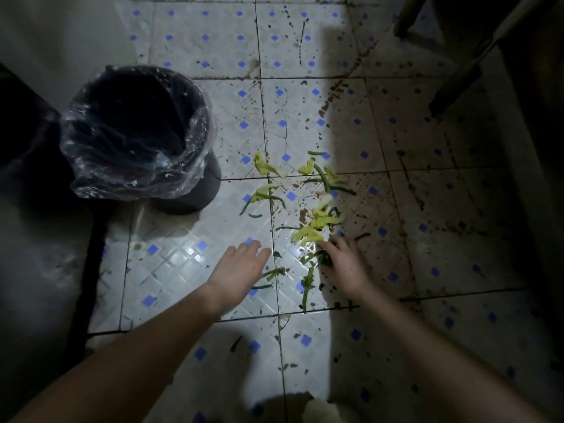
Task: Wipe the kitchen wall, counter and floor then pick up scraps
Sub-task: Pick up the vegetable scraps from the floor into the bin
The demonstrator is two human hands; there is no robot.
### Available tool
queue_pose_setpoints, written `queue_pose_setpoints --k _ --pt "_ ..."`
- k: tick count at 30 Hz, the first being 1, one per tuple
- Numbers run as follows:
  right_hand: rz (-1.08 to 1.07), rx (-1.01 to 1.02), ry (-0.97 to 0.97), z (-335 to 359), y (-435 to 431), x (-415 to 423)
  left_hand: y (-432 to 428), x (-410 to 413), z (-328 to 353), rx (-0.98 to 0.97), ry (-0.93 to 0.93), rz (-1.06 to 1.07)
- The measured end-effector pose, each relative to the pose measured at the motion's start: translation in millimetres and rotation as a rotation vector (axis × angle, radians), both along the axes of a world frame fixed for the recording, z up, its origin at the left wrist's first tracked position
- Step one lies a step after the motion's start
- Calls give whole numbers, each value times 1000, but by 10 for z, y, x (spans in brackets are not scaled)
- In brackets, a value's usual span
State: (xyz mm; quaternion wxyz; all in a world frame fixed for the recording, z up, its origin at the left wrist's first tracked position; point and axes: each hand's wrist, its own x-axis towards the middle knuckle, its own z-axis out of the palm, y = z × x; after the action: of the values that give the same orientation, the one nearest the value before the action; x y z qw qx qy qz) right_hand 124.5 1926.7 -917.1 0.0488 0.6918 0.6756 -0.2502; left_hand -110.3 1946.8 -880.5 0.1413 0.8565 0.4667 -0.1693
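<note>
Vegetable scraps, yellow-green leaf pieces and dark green stems, lie scattered on the white floor tiles with blue diamonds. My right hand rests on the floor at the near edge of the pile, its fingers curled around a clump of dark green scraps. My left hand hovers flat over the tiles just left of the scraps, fingers together and extended, holding nothing. A dark waste bin lined with a clear plastic bag stands to the left.
The floor is speckled with dark dirt stains. Dark furniture legs stand at the upper right. A pale wall with a dark strip along its base runs down the left. A pale object sits at the bottom edge.
</note>
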Motion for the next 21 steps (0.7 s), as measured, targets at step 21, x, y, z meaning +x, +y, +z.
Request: queue_pose_setpoints --k 21 --pt "155 75 -99 -72 -87 -41 -152 169 -324 -82 33 -33"
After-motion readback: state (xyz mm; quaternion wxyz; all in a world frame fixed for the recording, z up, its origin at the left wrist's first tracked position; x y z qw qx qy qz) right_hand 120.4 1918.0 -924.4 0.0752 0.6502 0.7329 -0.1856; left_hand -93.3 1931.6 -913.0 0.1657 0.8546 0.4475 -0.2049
